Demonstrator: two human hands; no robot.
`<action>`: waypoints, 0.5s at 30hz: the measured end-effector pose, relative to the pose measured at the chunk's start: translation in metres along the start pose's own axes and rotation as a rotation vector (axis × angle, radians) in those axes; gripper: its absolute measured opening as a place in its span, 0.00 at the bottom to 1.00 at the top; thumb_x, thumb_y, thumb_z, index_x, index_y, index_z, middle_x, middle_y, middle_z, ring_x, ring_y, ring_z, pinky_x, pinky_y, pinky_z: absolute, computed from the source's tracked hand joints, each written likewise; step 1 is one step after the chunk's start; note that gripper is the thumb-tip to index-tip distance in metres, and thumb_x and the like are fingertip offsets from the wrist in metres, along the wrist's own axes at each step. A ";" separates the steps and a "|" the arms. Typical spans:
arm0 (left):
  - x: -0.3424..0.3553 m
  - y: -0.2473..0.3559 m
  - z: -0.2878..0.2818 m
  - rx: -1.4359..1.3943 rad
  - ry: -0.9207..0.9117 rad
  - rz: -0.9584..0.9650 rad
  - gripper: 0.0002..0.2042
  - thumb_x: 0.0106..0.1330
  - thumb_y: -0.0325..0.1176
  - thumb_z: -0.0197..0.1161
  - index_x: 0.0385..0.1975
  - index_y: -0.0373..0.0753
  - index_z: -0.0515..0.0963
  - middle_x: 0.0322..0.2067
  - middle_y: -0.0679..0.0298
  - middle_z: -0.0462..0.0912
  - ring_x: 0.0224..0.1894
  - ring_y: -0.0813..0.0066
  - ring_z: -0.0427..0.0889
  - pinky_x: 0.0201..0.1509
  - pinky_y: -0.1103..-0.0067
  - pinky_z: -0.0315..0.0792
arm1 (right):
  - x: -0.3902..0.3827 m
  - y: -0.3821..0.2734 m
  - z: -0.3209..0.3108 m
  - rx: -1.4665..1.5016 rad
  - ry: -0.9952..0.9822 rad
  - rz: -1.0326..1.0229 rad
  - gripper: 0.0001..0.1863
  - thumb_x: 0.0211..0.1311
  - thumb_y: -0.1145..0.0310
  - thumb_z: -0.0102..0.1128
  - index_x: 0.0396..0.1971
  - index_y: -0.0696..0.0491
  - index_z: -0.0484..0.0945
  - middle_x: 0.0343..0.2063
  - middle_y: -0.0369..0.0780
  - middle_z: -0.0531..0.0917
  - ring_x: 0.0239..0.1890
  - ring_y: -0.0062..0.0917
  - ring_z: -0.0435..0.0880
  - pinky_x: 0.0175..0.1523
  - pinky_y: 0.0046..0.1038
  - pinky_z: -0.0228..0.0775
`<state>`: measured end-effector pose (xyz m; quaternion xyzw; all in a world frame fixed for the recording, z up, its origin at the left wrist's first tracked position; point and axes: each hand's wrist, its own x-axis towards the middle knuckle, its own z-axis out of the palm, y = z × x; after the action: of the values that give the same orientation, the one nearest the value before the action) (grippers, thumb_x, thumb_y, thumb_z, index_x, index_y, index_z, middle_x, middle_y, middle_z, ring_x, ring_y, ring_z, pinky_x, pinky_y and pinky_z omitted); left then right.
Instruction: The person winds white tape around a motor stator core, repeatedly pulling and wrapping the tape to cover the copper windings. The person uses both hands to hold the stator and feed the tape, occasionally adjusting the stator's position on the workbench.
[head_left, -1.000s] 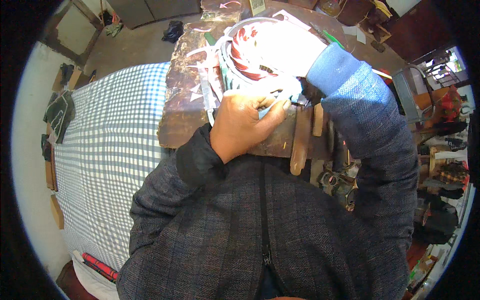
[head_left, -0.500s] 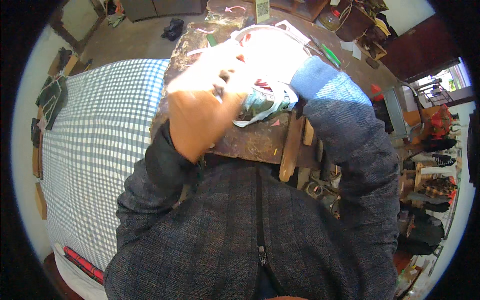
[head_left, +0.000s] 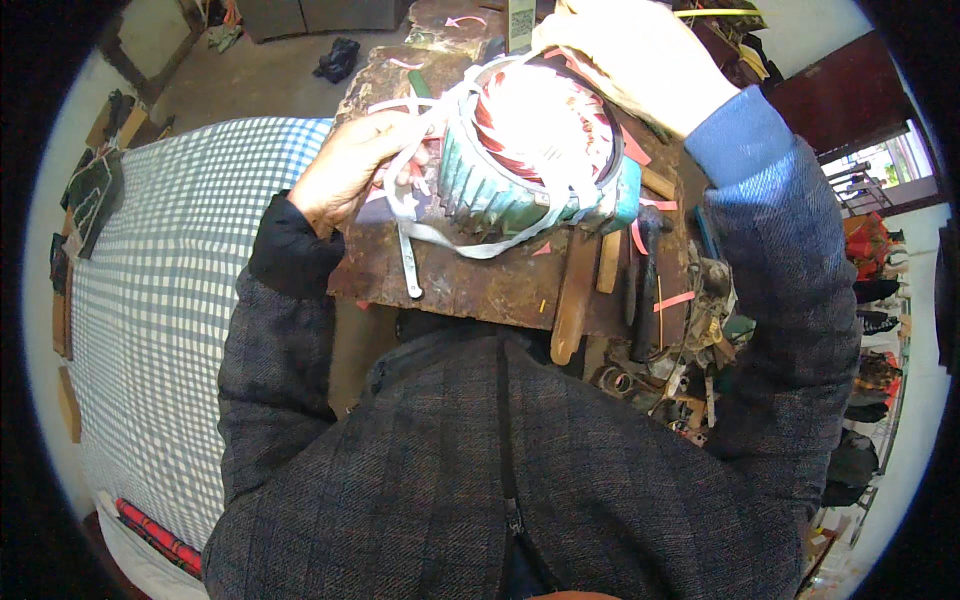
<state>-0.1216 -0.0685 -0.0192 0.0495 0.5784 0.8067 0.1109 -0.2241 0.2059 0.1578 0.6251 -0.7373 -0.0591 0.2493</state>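
A motor's green finned housing (head_left: 490, 205) rests on the wooden bench, its ring of reddish copper windings (head_left: 500, 125) facing up, partly washed out by bright light. White tape (head_left: 480, 252) loops loosely around the near and left side of the housing. At the left of the housing, my left hand (head_left: 350, 165) pinches the tape with thumb and fingers. My right hand (head_left: 650, 60) is raised at the far right rim, fingers curled together. Glare and the hand itself hide what its fingers hold. A thin yellowish strip (head_left: 720, 12) shows just beyond it.
Near the bench's front edge lie a wooden bar (head_left: 573, 310), a dark-handled tool (head_left: 645, 290) and a flat metal strip (head_left: 411, 268). Pink scraps (head_left: 675, 300) are scattered about. A checkered cloth (head_left: 190, 270) covers a large surface at left. Odds and ends (head_left: 690, 390) sit below the bench.
My hands have moved apart from over the windings: the left to the housing's left side, the right up and rightward. The housing and windings now show.
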 end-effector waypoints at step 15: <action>-0.064 0.035 0.140 0.968 0.008 0.923 0.15 0.62 0.24 0.69 0.49 0.34 0.83 0.31 0.57 0.86 0.33 0.60 0.87 0.39 0.70 0.81 | 0.033 0.022 0.058 -0.017 -0.077 -0.295 0.15 0.67 0.63 0.57 0.49 0.47 0.84 0.49 0.42 0.86 0.54 0.36 0.84 0.65 0.40 0.73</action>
<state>-0.0346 0.0346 0.0622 0.3332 0.7949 0.4210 -0.2825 -0.2722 0.1657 0.1260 0.7219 -0.6458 -0.1253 0.2150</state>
